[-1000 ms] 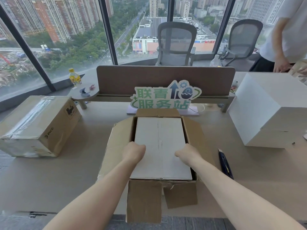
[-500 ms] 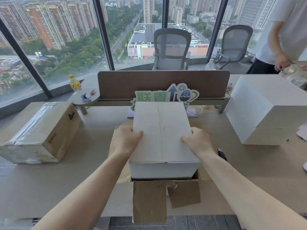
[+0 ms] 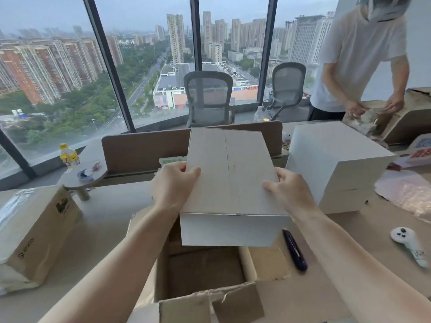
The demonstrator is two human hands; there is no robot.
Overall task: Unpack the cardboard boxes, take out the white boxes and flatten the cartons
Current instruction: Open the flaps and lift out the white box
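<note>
White box (image 3: 229, 180) now clear above the open carton (image 3: 203, 276) — left hand (image 3: 173, 185) and right hand (image 3: 288, 190) clamped on its sides.

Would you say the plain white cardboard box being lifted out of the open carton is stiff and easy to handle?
Probably stiff: the plain white cardboard box keeps flat faces and crisp edges under the left hand and right hand. Likely not very heavy, since a side grip alone carries it. Smooth sides might slip.

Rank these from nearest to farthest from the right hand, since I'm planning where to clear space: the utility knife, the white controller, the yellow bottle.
1. Utility knife, on the desk just below the right hand.
2. White controller, farther right.
3. Yellow bottle, far left by the window.
</note>
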